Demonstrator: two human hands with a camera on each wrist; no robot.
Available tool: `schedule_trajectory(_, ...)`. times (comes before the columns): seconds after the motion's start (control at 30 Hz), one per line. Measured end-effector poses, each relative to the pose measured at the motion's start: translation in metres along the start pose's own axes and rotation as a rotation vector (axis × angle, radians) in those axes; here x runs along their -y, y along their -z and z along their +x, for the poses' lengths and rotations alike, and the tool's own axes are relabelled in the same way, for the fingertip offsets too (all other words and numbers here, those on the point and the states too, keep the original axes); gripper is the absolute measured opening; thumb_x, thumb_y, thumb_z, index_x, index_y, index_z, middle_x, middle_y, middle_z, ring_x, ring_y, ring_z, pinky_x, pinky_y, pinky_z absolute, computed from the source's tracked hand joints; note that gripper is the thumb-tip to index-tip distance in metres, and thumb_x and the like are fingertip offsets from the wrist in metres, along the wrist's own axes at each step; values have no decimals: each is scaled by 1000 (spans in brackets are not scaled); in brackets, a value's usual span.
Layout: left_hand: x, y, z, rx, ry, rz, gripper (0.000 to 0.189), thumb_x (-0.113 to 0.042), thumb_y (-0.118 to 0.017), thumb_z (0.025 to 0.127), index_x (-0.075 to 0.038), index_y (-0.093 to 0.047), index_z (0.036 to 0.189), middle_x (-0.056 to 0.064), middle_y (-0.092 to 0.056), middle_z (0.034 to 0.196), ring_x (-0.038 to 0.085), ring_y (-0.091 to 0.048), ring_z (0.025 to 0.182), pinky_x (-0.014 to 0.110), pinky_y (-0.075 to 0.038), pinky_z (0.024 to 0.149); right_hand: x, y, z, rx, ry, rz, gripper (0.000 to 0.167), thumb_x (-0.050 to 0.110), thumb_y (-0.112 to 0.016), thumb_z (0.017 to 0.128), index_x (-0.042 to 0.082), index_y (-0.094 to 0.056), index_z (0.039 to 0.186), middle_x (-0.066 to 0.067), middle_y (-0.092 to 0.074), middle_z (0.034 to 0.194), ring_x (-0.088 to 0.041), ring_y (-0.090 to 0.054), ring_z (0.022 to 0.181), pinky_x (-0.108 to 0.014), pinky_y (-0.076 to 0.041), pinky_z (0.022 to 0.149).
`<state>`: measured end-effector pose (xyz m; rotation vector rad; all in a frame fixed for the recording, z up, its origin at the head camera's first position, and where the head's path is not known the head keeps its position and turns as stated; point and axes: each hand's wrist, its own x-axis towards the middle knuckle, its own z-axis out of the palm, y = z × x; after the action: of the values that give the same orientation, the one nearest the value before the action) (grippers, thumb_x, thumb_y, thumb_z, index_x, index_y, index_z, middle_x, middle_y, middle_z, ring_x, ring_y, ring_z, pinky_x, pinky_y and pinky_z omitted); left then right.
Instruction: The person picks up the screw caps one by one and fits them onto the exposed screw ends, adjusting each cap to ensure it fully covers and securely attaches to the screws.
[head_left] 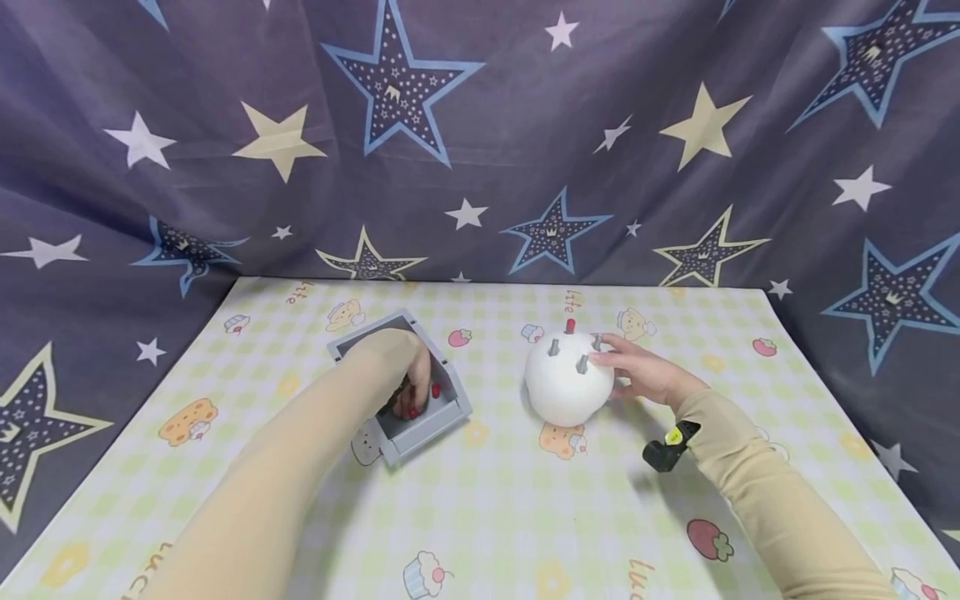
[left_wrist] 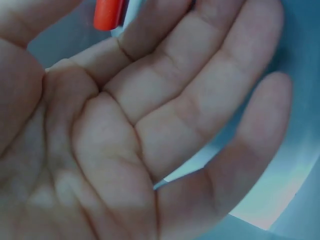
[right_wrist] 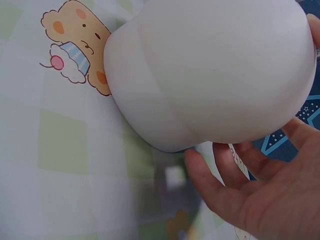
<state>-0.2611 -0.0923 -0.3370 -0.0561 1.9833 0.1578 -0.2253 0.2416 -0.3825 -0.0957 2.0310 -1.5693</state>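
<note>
My left hand (head_left: 408,379) reaches down into a grey open-topped box (head_left: 427,433). One small red peg (head_left: 436,389) lies in the box, and another red piece shows right at the fingertips. In the left wrist view a red peg (left_wrist: 109,14) shows between thumb and fingers; the fingertips are out of frame, so I cannot tell whether they pinch it. My right hand (head_left: 641,371) holds the side of a round white ball (head_left: 566,392), thumb low and fingers spread around it. On the ball's top stand three grey pegs (head_left: 582,364) and a red peg (head_left: 570,326).
Both things are on a table with a checked, cartoon-printed cloth (head_left: 480,517). A dark star-patterned curtain (head_left: 495,125) hangs behind and at both sides. A small black device (head_left: 667,450) is strapped to the right wrist.
</note>
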Motion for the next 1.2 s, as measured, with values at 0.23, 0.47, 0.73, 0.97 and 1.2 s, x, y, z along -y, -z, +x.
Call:
schedule_trajectory(0.23,1,0,-1,-1,2,-74,29,-2,-61,87,6,-62,115,16,-66,113,20,-64,97,28,-48,96,0,0,0,-3,-4,2,85,34,-53,92,8,2,152,-23,-6,156,-45,-18,140,-56,-32,106)
schedule_trajectory(0.47,2,2,-5,-20,-1,-52,21,-3,-62,87,4,-65,106,9,-67,90,16,-63,80,28,-49,93,0,-2,-2,-2,-5,5,81,33,-53,92,8,-3,151,-23,-13,153,-44,-21,139,-55,-34,106)
schedule_trajectory(0.73,4,12,-17,-28,-59,74,17,-6,-59,89,3,-65,102,2,-62,74,9,-58,67,20,-49,79,0,-2,-1,-1,17,-11,78,35,-52,92,7,-7,150,-25,-19,151,-45,-23,137,-56,-35,104)
schedule_trajectory(0.97,13,25,1,36,-100,163,12,-7,-57,90,0,-66,93,0,-61,72,8,-56,65,19,-48,72,-1,-3,-1,-7,17,2,77,34,-52,92,7,-8,150,-25,-20,150,-45,-23,137,-56,-34,105)
schedule_trajectory(1.2,23,34,4,8,-358,162,13,-3,-61,84,4,-66,94,7,-66,82,15,-64,79,31,-53,83,-1,-3,0,-7,18,5,79,34,-52,92,7,-6,150,-24,-18,151,-45,-21,138,-57,-33,106)
